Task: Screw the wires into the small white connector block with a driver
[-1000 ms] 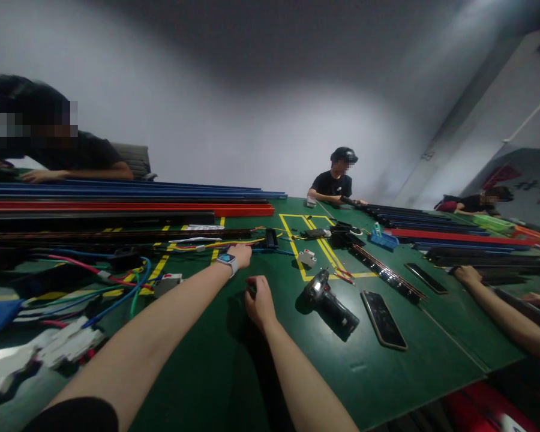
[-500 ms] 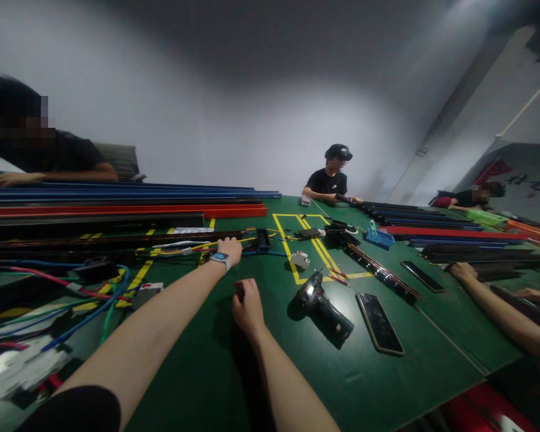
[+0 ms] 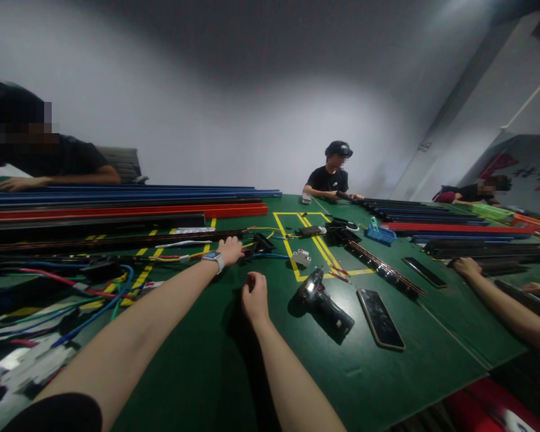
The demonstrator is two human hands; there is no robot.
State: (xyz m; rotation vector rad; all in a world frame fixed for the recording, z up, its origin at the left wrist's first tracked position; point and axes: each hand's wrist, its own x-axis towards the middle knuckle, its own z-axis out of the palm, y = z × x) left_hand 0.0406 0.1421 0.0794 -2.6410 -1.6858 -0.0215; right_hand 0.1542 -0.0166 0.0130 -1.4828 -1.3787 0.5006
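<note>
My left hand (image 3: 231,249), with a watch (image 3: 213,258) on its wrist, reaches across the table with its fingers bent down over a bundle of coloured wires (image 3: 180,258). Just past those fingers, a small black housing (image 3: 263,242) sits tilted on the wires. Nearer to me, my right hand (image 3: 255,297) is held just above or on the green tabletop, its fingers curled in and nothing showing in them. To its right lies a black cordless drill (image 3: 326,306). A white breaker-like block (image 3: 301,258) stands beyond that hand.
A phone (image 3: 380,318) lies right of the drill, near red-handled pliers (image 3: 339,274) and a long dark busbar rail (image 3: 382,267). Red rails (image 3: 234,210) and blue rails (image 3: 198,191) line the left back. Co-workers sit around; one's arm (image 3: 499,300) reaches in from the right.
The black housing beside my left hand has tipped over from level to slanted. My left fingers have spread slightly, and my right hand has shifted a little to the right and up.
</note>
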